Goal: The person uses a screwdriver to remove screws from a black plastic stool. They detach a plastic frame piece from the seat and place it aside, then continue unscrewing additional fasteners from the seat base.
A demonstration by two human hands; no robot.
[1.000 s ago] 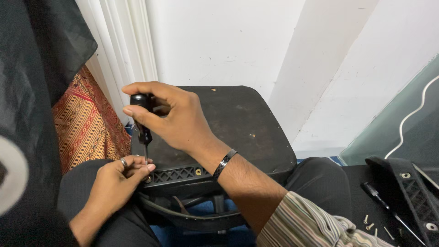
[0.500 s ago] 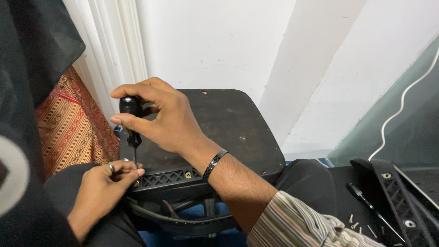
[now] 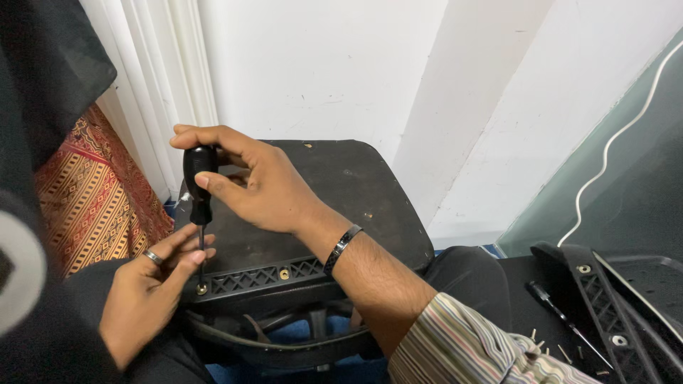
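The right hand (image 3: 263,188) has a black wristband (image 3: 342,249) above a striped sleeve (image 3: 469,345) (thin multicoloured lines); the left hand (image 3: 146,288) wears a silver ring (image 3: 152,257).

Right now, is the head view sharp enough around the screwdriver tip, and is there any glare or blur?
Head view: even indoor light, no glare; the right hand on the screwdriver and the left hand at its shaft are sharp. The dark cloth at the left edge is out of focus.
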